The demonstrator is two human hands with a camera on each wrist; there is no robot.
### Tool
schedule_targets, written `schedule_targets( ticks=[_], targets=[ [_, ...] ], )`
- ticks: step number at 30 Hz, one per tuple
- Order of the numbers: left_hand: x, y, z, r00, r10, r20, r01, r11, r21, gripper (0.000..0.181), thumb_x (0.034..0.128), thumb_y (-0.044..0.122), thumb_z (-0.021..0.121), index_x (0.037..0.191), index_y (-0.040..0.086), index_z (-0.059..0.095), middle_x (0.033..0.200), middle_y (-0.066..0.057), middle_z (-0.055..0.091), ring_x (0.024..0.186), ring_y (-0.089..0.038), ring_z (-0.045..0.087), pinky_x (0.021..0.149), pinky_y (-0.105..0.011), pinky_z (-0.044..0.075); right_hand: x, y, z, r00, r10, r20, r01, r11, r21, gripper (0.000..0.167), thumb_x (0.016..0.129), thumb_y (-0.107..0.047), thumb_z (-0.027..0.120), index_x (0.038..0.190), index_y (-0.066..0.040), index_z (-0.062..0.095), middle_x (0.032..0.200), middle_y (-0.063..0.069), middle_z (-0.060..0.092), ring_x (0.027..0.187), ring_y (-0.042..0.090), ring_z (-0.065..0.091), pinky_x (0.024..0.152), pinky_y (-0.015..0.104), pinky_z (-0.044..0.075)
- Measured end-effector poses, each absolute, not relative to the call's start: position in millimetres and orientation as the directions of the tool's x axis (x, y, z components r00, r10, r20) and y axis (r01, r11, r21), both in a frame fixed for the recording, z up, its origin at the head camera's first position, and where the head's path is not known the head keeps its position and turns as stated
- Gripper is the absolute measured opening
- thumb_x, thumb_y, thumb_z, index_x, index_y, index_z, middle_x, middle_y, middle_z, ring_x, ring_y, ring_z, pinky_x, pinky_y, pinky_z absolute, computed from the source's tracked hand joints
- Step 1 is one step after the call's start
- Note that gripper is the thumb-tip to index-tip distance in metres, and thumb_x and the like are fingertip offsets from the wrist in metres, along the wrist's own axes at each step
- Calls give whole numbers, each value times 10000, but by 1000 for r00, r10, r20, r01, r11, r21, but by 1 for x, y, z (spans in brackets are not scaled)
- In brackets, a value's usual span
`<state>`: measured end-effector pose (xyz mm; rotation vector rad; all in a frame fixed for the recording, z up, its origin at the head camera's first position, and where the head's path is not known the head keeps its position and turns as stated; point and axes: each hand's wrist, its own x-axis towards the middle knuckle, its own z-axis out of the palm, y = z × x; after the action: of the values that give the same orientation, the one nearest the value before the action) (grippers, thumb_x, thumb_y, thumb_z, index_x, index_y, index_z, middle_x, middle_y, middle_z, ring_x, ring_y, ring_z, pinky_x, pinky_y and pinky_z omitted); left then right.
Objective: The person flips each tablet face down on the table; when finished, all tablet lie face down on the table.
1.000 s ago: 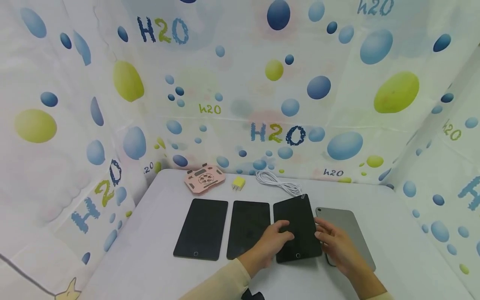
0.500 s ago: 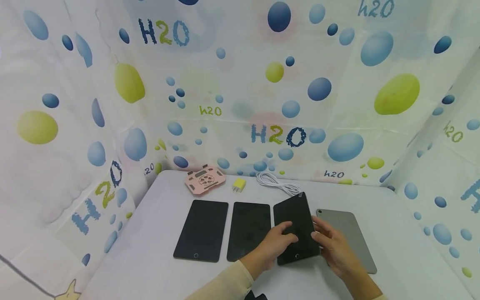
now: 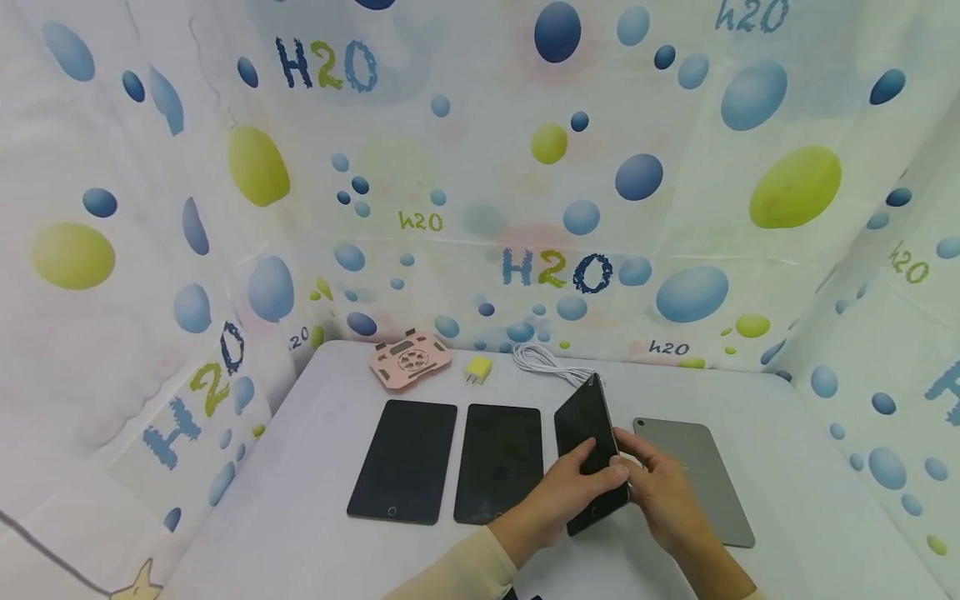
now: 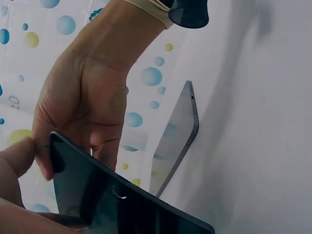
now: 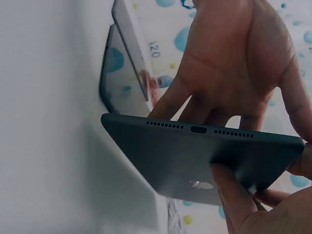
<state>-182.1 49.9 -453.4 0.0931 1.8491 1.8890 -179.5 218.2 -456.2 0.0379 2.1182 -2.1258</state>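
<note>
A black tablet [image 3: 581, 425] stands tilted off the table, its screen turned left. My right hand [image 3: 663, 496] grips its right edge, thumb at the edge and fingers on the grey back. The right wrist view shows those fingers on the back [image 5: 185, 161]. My left hand [image 3: 562, 496] reaches across the screen side, with fingers extended against the glass and the thumb close to the right thumb. In the left wrist view, the home button end of the tablet [image 4: 146, 209] shows between both hands.
Two black tablets [image 3: 405, 458] [image 3: 498, 458] lie screen up to the left. A grey tablet [image 3: 701, 467] lies back up at right. Behind are a pink cut-out panel [image 3: 410, 360], a yellow charger plug [image 3: 477, 369] and a coiled white cable [image 3: 551, 362]. Printed curtains surround the white table [image 3: 300, 517].
The tablet has turned more upright, its right edge swinging left. The right hand has moved left with it. The left hand has shifted right, bringing its thumb close to the right thumb.
</note>
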Motion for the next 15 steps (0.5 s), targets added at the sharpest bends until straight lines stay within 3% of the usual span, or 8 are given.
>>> schedule_targets(
  ticks=[9,12,15],
  targets=[
    [-181,48,-453,-870,438,-228,-250,10,968,968,844,331,849,1604,87,302,1541,-130,470,1342,-269,534,1115,-495,432,-175,213,-449,-990,-63,-127,126,20,-992,597,1002,-209,654,1528,-32,435,1526,221,452,1298,331,528,907,306,567],
    [-182,46,-452,-862,461,-212,-264,-52,963,949,847,231,837,1608,88,289,1530,-135,474,1268,-250,583,1044,-484,497,-174,213,-450,-991,-97,-97,96,16,-995,583,1025,-233,622,1535,-29,427,1545,197,441,1268,275,543,915,323,560],
    [-183,44,-452,-853,487,-187,-279,-123,952,919,845,113,797,1611,104,289,1556,-157,432,1183,-250,632,949,-480,559,-173,214,-452,-991,-121,-56,52,37,-998,546,1047,-239,584,1529,-28,438,1564,162,435,1264,132,544,933,290,528]
  ],
)
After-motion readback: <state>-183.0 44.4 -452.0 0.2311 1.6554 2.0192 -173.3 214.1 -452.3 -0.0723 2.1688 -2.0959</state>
